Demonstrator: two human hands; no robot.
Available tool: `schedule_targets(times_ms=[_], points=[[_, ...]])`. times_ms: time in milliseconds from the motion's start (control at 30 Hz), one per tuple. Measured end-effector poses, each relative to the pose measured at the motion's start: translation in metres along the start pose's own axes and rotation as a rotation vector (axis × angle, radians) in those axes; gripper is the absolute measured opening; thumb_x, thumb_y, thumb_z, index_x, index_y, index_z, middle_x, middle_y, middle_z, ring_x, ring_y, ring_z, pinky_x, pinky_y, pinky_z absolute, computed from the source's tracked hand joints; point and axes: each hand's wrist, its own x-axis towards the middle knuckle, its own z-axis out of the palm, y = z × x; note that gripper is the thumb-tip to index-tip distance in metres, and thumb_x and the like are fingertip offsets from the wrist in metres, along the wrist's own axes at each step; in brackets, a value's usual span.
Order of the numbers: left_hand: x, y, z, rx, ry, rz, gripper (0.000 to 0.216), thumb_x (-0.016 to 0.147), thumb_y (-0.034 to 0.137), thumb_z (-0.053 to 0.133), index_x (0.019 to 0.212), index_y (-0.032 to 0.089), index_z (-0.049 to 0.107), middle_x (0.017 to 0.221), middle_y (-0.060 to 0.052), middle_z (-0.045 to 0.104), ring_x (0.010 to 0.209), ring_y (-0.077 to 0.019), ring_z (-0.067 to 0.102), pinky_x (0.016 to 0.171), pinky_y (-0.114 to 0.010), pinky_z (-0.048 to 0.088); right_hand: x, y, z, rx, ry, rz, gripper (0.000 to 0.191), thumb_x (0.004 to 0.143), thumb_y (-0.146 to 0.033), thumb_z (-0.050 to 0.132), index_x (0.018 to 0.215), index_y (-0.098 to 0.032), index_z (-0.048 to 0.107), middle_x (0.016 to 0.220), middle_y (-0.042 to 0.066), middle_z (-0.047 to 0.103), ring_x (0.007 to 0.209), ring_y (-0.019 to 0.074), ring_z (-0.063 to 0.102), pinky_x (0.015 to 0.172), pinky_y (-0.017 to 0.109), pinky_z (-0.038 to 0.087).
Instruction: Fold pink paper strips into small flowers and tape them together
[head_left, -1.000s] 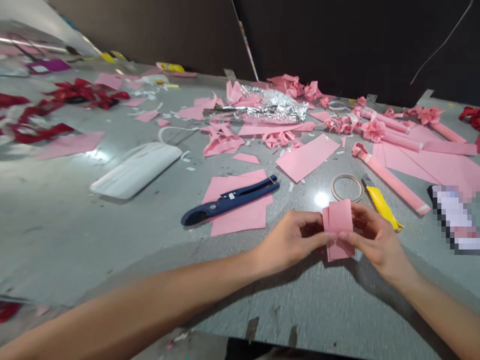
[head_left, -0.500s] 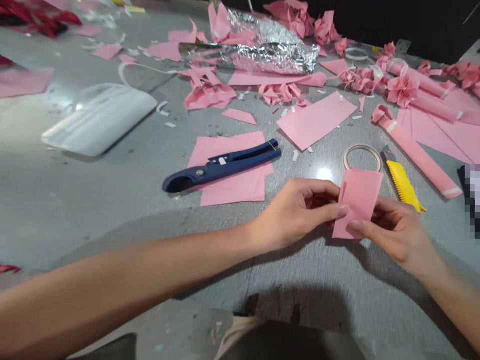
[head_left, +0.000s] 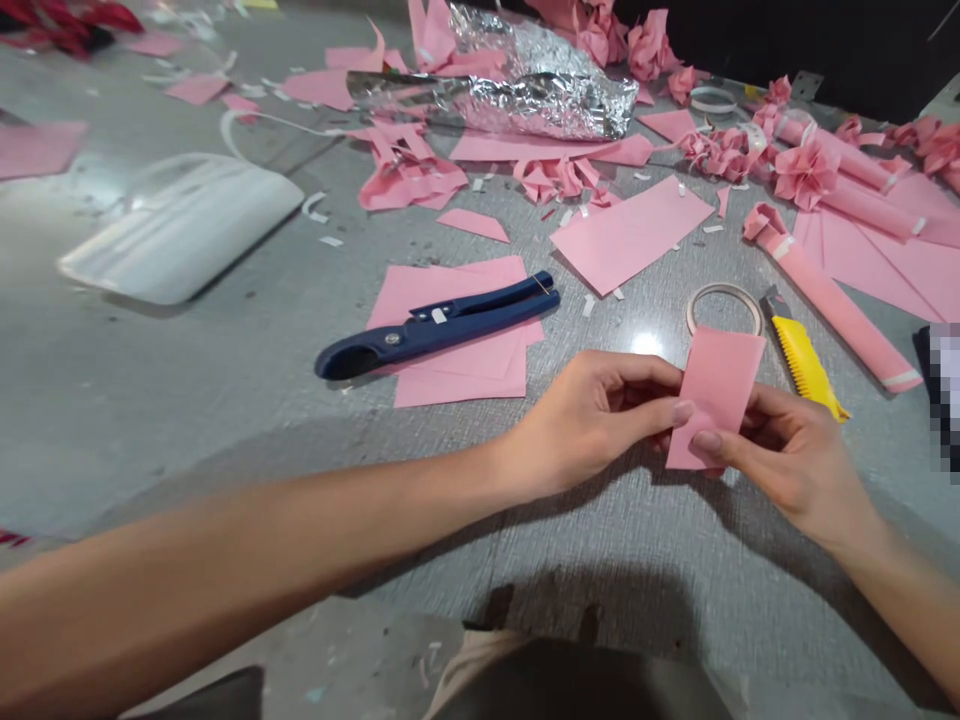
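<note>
A small folded pink paper point(head_left: 721, 385) stands upright just above the grey table point(head_left: 150, 400), pinched from both sides. My left hand point(head_left: 600, 415) grips its left edge between thumb and fingers. My right hand point(head_left: 787, 465) pinches the lower right part, thumb in front. Both hands are closed on the paper. Just behind it lie a ring of clear tape point(head_left: 724, 307) and a yellow utility knife point(head_left: 801, 360).
Blue-handled scissors point(head_left: 435, 327) rest on pink sheets point(head_left: 457, 350) left of my hands. A white face mask point(head_left: 176, 230), crumpled foil point(head_left: 540, 95), pink paper rolls point(head_left: 829, 300), paper flowers point(head_left: 802, 170) and scraps litter the far side. A pixelated patch sits at the right edge.
The view has tipped down and closer to the table. The paper now sits flatter and more closed between my fingers, with both hands in nearly the same place.
</note>
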Motion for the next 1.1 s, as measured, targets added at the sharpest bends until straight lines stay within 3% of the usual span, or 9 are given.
schedule_targets(times_ms=[233, 567, 800, 967, 1100], points=[[0.001, -0.002, 0.000, 0.006, -0.007, 0.012, 0.008, 0.094, 0.022, 0.082, 0.094, 0.014, 0.085, 0.084, -0.003, 0.080, 0.069, -0.0112, 0.069, 0.066, -0.020, 0.059, 0.001, 0.004, 0.000, 0.033, 0.007, 0.002, 0.024, 0.085, -0.041, 0.094, 0.096, -0.021, 0.085, 0.073, 0.002, 0.077, 0.065, 0.0190, 0.075, 0.061, 0.031, 0.067], [0.001, -0.004, 0.000, 0.041, -0.002, 0.011, 0.011, 0.094, 0.024, 0.080, 0.097, 0.014, 0.085, 0.085, -0.005, 0.082, 0.070, -0.0135, 0.071, 0.066, -0.023, 0.060, 0.002, 0.003, -0.001, 0.009, -0.010, -0.007, 0.021, 0.086, -0.040, 0.093, 0.092, -0.022, 0.084, 0.067, 0.000, 0.071, 0.061, 0.0169, 0.068, 0.060, 0.029, 0.062], [-0.005, -0.001, 0.002, 0.337, 0.044, 0.142, 0.015, 0.098, 0.024, 0.071, 0.095, 0.015, 0.084, 0.089, -0.005, 0.083, 0.079, -0.0160, 0.072, 0.071, -0.025, 0.055, 0.000, 0.012, -0.003, -0.044, -0.015, -0.037, 0.026, 0.086, -0.044, 0.093, 0.098, -0.022, 0.085, 0.086, 0.005, 0.079, 0.074, 0.0198, 0.069, 0.065, 0.030, 0.058], [-0.010, 0.002, 0.005, 0.468, -0.006, 0.171, 0.022, 0.100, 0.027, 0.066, 0.097, 0.014, 0.083, 0.087, -0.006, 0.083, 0.076, -0.0166, 0.070, 0.069, -0.026, 0.051, -0.002, 0.013, -0.003, -0.153, -0.011, -0.109, 0.033, 0.095, -0.049, 0.080, 0.083, -0.019, 0.081, 0.074, 0.002, 0.066, 0.066, 0.0171, 0.055, 0.057, 0.028, 0.046], [-0.009, 0.001, 0.005, 0.431, -0.031, 0.106, 0.024, 0.098, 0.031, 0.065, 0.094, 0.014, 0.081, 0.087, -0.007, 0.081, 0.076, -0.0179, 0.070, 0.070, -0.028, 0.052, -0.003, 0.015, -0.002, -0.176, -0.019, -0.128, 0.036, 0.095, -0.052, 0.079, 0.079, -0.019, 0.079, 0.070, 0.001, 0.060, 0.063, 0.0163, 0.049, 0.055, 0.028, 0.041]])
